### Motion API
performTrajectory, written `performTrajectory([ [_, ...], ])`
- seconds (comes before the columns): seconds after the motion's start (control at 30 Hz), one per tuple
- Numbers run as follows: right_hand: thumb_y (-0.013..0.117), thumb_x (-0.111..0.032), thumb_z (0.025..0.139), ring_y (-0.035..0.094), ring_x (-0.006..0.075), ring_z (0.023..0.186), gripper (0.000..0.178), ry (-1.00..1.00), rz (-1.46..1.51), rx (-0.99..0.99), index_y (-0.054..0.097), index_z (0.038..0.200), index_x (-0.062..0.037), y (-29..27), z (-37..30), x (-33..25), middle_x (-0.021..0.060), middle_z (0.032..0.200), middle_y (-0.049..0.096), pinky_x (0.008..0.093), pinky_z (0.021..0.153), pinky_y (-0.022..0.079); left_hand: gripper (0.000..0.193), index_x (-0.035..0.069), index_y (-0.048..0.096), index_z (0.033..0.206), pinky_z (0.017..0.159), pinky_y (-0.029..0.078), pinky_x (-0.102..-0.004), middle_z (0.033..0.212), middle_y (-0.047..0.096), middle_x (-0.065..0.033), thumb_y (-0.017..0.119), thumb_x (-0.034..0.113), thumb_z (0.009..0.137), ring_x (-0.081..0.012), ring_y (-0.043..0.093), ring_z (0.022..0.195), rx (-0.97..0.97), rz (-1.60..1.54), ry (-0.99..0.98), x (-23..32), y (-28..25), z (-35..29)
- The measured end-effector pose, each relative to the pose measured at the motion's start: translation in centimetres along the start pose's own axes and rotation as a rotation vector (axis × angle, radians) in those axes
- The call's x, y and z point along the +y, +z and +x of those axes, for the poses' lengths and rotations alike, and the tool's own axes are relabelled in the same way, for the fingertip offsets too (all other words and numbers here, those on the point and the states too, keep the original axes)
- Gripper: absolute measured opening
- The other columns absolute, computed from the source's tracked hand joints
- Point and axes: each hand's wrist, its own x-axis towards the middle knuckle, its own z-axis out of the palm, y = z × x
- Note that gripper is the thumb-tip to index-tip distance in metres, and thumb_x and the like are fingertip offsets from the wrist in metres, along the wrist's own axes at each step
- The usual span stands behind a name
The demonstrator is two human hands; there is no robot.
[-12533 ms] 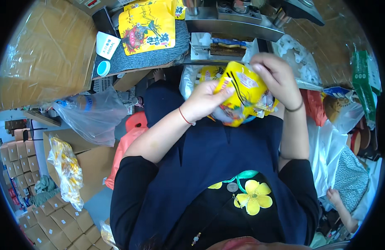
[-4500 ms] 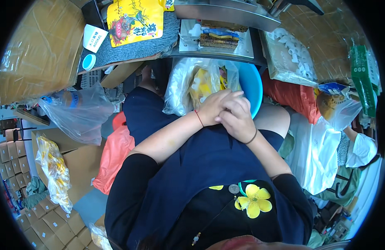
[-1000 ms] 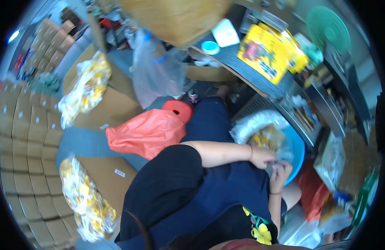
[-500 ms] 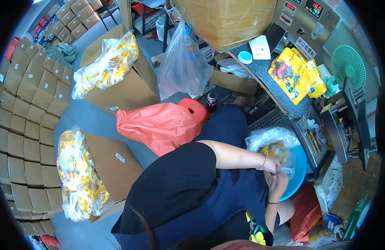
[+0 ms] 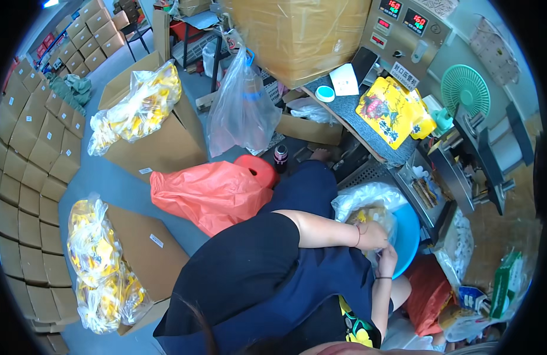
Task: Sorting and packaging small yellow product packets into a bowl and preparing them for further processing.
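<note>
A clear plastic bag (image 5: 373,216) with yellowish contents sits in a blue basin (image 5: 409,236) by my legs. My left hand (image 5: 374,235) is closed at the near side of this bag, fingers curled in and the back of the hand facing up. Close against it, my right hand (image 5: 387,259) is closed too, its bent fingers pinching the gathered plastic. Most fingertips are hidden, so the exact grip does not show. Crumpled clear plastic (image 5: 368,198) spreads over the basin's far rim.
A red bag (image 5: 211,192) lies on a red stool (image 5: 256,171). Cartons with bags of yellow packets (image 5: 96,248) stand left. At the right are a metal machine (image 5: 457,171), a green fan (image 5: 465,92) and yellow printed pouches (image 5: 389,109) on a grey-topped table.
The whole scene has shifted left in the picture as my head turned. Both hands stay close together at the bag; my left hand now shows more of its back.
</note>
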Motion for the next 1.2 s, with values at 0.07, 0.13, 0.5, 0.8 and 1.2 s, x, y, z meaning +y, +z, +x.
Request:
performTrajectory([
  [0.07, 0.052, -0.026, 0.099, 0.059, 0.0332, 0.072, 0.031, -0.496, -1.121, 0.049, 0.066, 0.086, -0.0012, -1.1, 1.4, 0.7, 0.0141, 0.080, 0.064, 0.0428, 0.067, 0.047, 0.015, 0.010, 0.072, 0.082, 0.063, 0.052, -0.0428, 0.079, 0.069, -0.0132, 0.063, 0.021, 0.079, -0.0299, 0.069, 0.081, -0.182, -0.021, -0.082, 0.1, 0.8, -0.5],
  [0.13, 0.054, -0.024, 0.096, 0.056, 0.0423, 0.076, 0.033, -0.639, -1.215, 0.225, 0.064, 0.080, 0.0029, -1.7, 1.5, 0.8, 0.0228, 0.083, 0.061, 0.0477, 0.070, 0.045, 0.016, 0.008, 0.072, 0.080, 0.061, 0.052, -0.0436, 0.075, 0.069, -0.0137, 0.063, 0.021, 0.079, -0.0297, 0.070, 0.079, -0.366, -0.033, -0.157, 0.5, 0.7, -0.8],
  [0.5, 0.050, -0.021, 0.102, 0.057, 0.0207, 0.075, 0.029, -0.728, -0.696, 0.514, 0.063, 0.093, 0.0036, -8.7, -3.2, -2.3, 0.0123, 0.083, 0.063, 0.0341, 0.073, 0.048, 0.022, 0.004, 0.057, 0.080, 0.046, 0.041, -0.0290, 0.056, 0.048, -0.0039, 0.059, 0.017, 0.098, -0.0180, 0.051, 0.046, -0.146, -2.226, 0.197, 6.7, -17.4, -3.2],
  [0.8, 0.055, -0.017, 0.098, 0.059, 0.0181, 0.076, 0.021, -0.549, -0.770, 0.327, 0.062, 0.095, 0.0024, -11.8, -2.7, 2.1, 0.0119, 0.082, 0.065, 0.0330, 0.072, 0.048, 0.034, 0.007, 0.055, 0.083, 0.095, 0.049, -0.0542, 0.068, 0.060, -0.0098, 0.046, 0.032, 0.104, -0.0417, 0.067, 0.095, 0.741, -1.762, 0.488, 6.1, -38.0, -12.1],
  [1.2, 0.056, -0.019, 0.095, 0.062, 0.0348, 0.078, 0.023, -0.507, -1.023, 0.267, 0.063, 0.091, 0.0034, -13.2, -4.3, 3.6, 0.0218, 0.087, 0.065, 0.0416, 0.073, 0.048, 0.029, 0.007, 0.058, 0.082, 0.070, 0.053, -0.0340, 0.070, 0.059, -0.0083, 0.054, 0.027, 0.102, -0.0221, 0.065, 0.072, 1.390, -0.184, -0.290, -18.1, -68.6, -28.1],
])
